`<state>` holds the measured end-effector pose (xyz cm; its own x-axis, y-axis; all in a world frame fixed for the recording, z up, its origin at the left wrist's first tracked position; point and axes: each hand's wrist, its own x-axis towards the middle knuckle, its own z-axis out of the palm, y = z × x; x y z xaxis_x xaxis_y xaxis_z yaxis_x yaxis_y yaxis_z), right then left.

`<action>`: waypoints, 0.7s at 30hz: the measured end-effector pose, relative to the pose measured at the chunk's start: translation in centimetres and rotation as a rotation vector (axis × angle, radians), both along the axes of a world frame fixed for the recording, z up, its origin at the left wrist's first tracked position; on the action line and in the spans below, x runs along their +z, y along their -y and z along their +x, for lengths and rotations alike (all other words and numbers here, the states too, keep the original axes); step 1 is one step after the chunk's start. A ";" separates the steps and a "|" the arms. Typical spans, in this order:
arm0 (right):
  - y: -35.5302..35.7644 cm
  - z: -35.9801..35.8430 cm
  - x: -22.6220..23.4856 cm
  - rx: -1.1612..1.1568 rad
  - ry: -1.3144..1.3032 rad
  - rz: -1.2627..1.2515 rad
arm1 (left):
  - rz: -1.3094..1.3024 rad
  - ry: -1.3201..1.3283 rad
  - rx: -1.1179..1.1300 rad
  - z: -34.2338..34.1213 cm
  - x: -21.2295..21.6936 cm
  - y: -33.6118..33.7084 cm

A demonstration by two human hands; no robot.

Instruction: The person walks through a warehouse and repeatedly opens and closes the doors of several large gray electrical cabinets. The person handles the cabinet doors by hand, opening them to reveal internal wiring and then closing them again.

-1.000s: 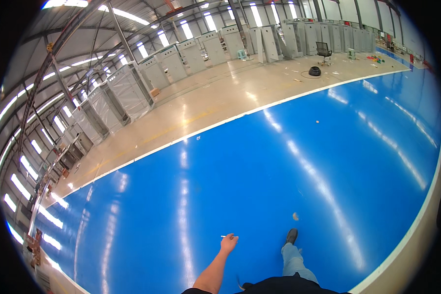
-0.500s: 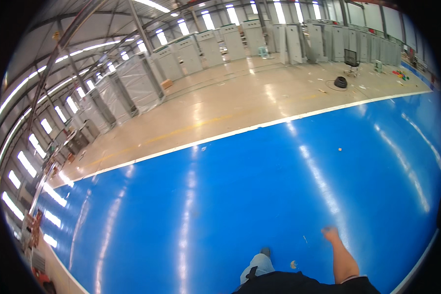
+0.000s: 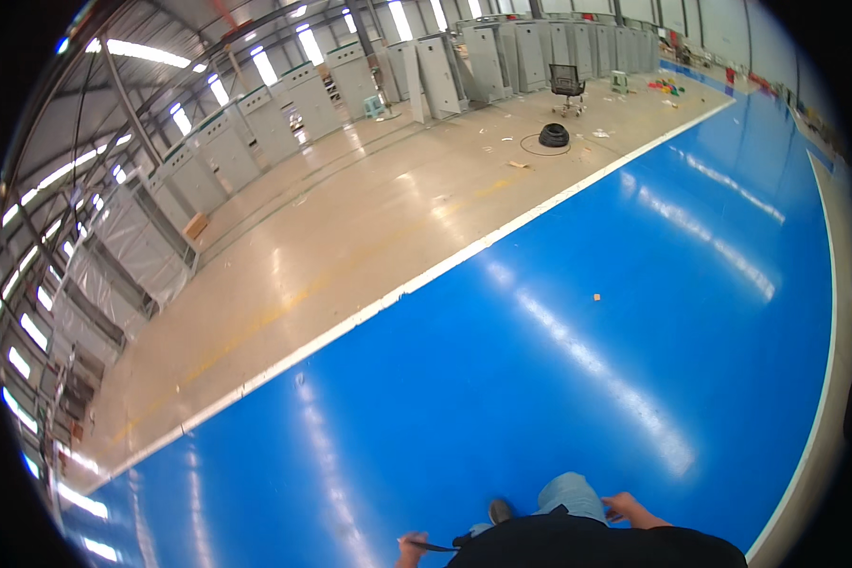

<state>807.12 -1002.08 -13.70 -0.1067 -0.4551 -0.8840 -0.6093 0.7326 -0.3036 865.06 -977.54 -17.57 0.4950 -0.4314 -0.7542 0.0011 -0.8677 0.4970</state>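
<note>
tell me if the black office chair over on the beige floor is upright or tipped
Upright: the black office chair stands with its backrest at the top and its base down on the beige floor.

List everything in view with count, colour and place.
cabinets: many, grey, far side
wrapped units: several, greyish, left
chair: one, black, upper right
coil: one, black, before chair
stools: about two, greenish, before cabinets
box: one, brown, left
bits: several, multicoloured, upper right
small block: one, tan, middle right
blue floor: one, blue, foreground
beige floor: one, beige, beyond
strap: one, black, bottom
shoe: one, dark, bottom
knee: one, blue, bottom
left hand: one, bare, by strap
right hand: one, bare, beside knee
</note>
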 end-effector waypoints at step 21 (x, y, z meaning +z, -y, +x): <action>91.7 31.9 1.0 0.401 0.100 -0.829 | 0.040 -0.132 0.110 14.2 5.0 65.1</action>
<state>839.07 -1093.78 -12.67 0.2554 -0.9323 -0.2561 -0.7128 -0.0026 -0.7013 879.29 -1042.62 -12.60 0.4331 -0.3485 -0.8313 0.1602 -0.8778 0.4515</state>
